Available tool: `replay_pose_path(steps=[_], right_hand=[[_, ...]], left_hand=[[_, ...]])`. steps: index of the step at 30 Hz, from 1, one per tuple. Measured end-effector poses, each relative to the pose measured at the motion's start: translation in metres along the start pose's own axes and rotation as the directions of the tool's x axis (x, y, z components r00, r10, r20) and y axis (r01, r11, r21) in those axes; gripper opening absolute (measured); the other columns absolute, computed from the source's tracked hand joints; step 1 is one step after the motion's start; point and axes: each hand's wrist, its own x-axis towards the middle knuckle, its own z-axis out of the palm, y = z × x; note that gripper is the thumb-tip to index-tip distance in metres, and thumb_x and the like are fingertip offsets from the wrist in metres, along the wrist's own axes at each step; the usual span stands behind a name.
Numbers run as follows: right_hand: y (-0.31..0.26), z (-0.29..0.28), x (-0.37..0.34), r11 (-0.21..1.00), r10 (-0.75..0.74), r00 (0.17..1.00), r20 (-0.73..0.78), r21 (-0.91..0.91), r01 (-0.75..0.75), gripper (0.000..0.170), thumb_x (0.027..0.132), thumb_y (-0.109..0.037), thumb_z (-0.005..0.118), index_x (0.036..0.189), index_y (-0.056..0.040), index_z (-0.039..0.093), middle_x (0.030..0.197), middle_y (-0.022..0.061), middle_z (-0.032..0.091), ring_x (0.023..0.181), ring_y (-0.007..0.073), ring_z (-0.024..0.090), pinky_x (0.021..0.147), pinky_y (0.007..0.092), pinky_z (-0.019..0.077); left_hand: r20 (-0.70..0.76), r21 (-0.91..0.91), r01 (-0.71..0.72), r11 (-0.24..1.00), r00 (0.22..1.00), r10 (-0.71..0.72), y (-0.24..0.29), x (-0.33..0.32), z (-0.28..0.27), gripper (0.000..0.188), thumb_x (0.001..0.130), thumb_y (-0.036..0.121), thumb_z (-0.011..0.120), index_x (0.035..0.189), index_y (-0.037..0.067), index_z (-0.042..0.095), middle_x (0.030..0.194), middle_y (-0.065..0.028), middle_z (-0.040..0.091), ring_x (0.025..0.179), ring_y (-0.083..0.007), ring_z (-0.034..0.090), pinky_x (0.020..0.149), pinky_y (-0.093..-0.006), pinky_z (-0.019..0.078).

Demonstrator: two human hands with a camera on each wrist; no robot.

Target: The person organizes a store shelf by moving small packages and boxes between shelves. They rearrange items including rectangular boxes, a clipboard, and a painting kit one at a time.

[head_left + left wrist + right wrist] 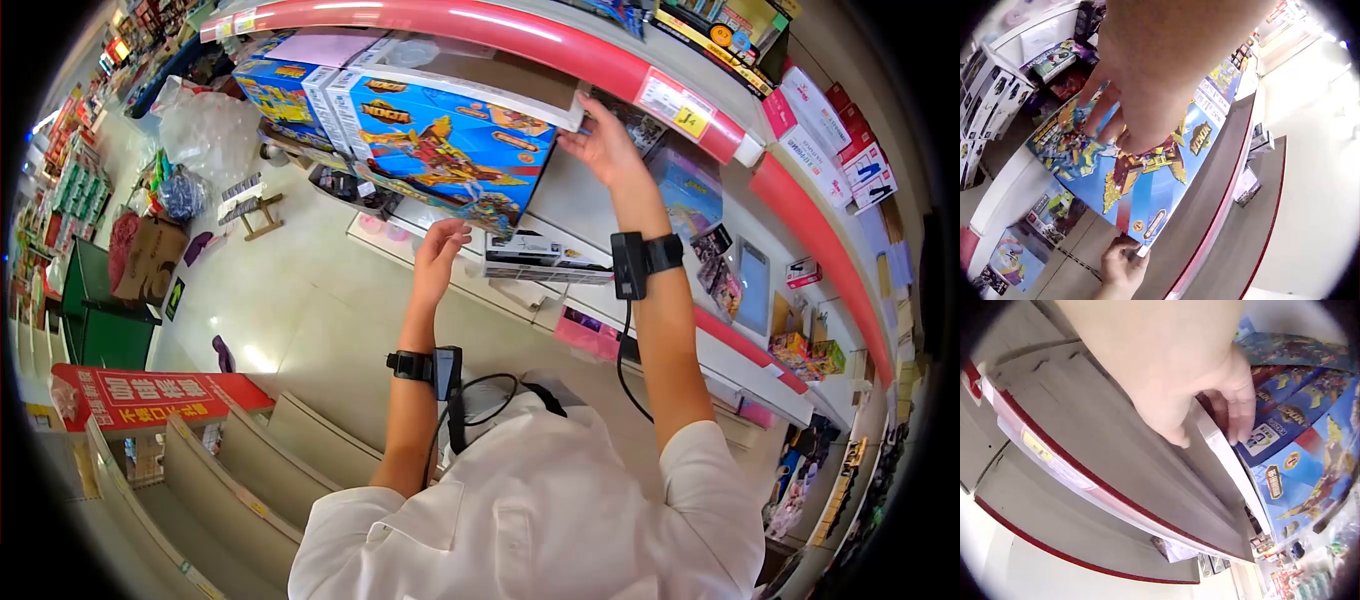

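Note:
A large blue toy box, printed with a red and yellow winged figure, stands tilted on a shelf. At its upper corner my right hand pinches the white edge. In the right wrist view the fingers lie along the box's side and the thumb is across the white edge. My left hand is near the bottom edge of the box, its fingers loosely bent. The left wrist view shows those fingers in front of the printed face, with the right hand at the far corner.
Another blue box stands beside it on the left. A red-edged shelf with price tags runs just above. Below are a black-and-white box and white shelf boards. Behind the aisle floor stands a shelf rack.

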Motion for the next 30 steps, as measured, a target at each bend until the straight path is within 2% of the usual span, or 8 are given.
replay_pose_path(steps=[4, 8, 15, 20, 24, 27, 28, 30], right_hand=[[0.012, 0.003, -0.001, 0.998, -0.061, 0.995, -0.077, 0.013, 0.062, 0.021, 0.078, -0.02, 0.065, 0.092, -0.0066, 0.055, 0.084, 0.0071, 0.057, 0.072, 0.0188, 0.058, 0.061, 0.0297, 0.0513], [0.018, 0.005, -0.015, 0.99, -0.105, 0.99, -0.099, 0.089, 0.114, 0.018, 0.078, -0.017, 0.063, 0.089, -0.0046, 0.056, 0.082, 0.009, 0.059, 0.069, 0.0189, 0.059, 0.056, 0.0281, 0.0515], [0.019, 0.015, -0.049, 0.971, -0.142, 0.961, -0.239, 0.156, 0.182, 0.02, 0.079, -0.02, 0.057, 0.087, -0.002, 0.054, 0.072, 0.0093, 0.059, 0.055, 0.0179, 0.057, 0.048, 0.0256, 0.0487], [0.035, 0.008, -0.085, 0.978, -0.113, 0.941, -0.319, 0.133, 0.162, 0.021, 0.076, -0.024, 0.056, 0.09, -0.0085, 0.052, 0.092, 0.0089, 0.057, 0.075, 0.023, 0.055, 0.059, 0.0381, 0.0479], [0.054, 0.019, -0.127, 0.963, -0.259, 0.887, -0.383, -0.037, 0.266, 0.028, 0.078, -0.026, 0.053, 0.099, -0.0078, 0.051, 0.096, 0.0081, 0.057, 0.078, 0.0243, 0.057, 0.058, 0.0368, 0.0498], [0.052, 0.023, -0.15, 0.965, -0.116, 0.927, -0.356, 0.18, 0.19, 0.033, 0.079, -0.025, 0.051, 0.107, -0.0078, 0.05, 0.101, 0.0086, 0.057, 0.086, 0.0267, 0.059, 0.06, 0.0381, 0.0535], [0.051, 0.027, -0.157, 0.965, -0.128, 0.944, -0.303, 0.182, 0.19, 0.034, 0.079, -0.025, 0.05, 0.109, -0.0081, 0.049, 0.103, 0.0089, 0.057, 0.088, 0.0276, 0.059, 0.061, 0.0388, 0.0546], [0.051, 0.028, -0.164, 0.962, -0.159, 0.966, -0.204, 0.187, 0.198, 0.034, 0.08, -0.022, 0.051, 0.112, -0.0089, 0.048, 0.107, 0.0104, 0.056, 0.094, 0.03, 0.059, 0.066, 0.0411, 0.0566]], left_hand=[[0.121, 0.022, -0.037, 0.999, 0.992, 0.034, 0.018, 0.008, -0.064, 0.023, 0.089, 0.009, 0.048, 0.11, 0.0, 0.051, 0.101, -0.0095, 0.06, 0.09, -0.0161, 0.058, 0.079, -0.0262, 0.0436], [0.029, -0.005, -0.035, 0.999, 0.999, 0.035, 0.048, 0.018, -0.133, 0.022, 0.087, 0.006, 0.05, 0.109, 0.001, 0.052, 0.099, -0.0086, 0.06, 0.089, -0.0141, 0.056, 0.078, -0.0249, 0.0437], [-0.023, 0.15, -0.371, 0.917, 0.925, 0.378, 0.086, 0.098, -0.182, 0.022, 0.086, 0.005, 0.052, 0.107, 0.001, 0.053, 0.094, -0.0076, 0.058, 0.085, -0.0123, 0.055, 0.073, -0.0247, 0.0433], [0.162, 0.719, -0.566, 0.402, 0.7, 0.696, 0.157, 0.164, -0.199, 0.029, 0.08, 0.011, 0.058, 0.108, 0.004, 0.054, 0.104, -0.0141, 0.055, 0.098, -0.031, 0.052, 0.081, -0.0367, 0.0426], [0.372, 0.763, -0.603, 0.232, 0.704, 0.605, 0.186, 0.229, -0.209, 0.043, 0.081, 0.024, 0.058, 0.117, 0.002, 0.049, 0.12, -0.0176, 0.05, 0.106, -0.0351, 0.049, 0.089, -0.0379, 0.04], [0.461, 0.835, -0.55, 0.025, 0.723, 0.514, 0.174, 0.286, -0.218, 0.053, 0.079, 0.031, 0.059, 0.122, 0.002, 0.046, 0.126, -0.0183, 0.046, 0.115, -0.0356, 0.044, 0.094, -0.0367, 0.0382], [0.449, 0.832, -0.537, 0.137, 0.799, 0.401, 0.176, 0.303, -0.215, 0.065, 0.077, 0.045, 0.058, 0.126, 0.005, 0.044, 0.131, -0.0186, 0.042, 0.121, -0.0345, 0.04, 0.098, -0.0383, 0.0351], [0.434, 0.888, -0.456, 0.057, 0.873, 0.224, 0.182, 0.304, -0.199, 0.069, 0.076, 0.053, 0.054, 0.127, 0.008, 0.044, 0.131, -0.0183, 0.042, 0.121, -0.0333, 0.04, 0.098, -0.0402, 0.0344]])
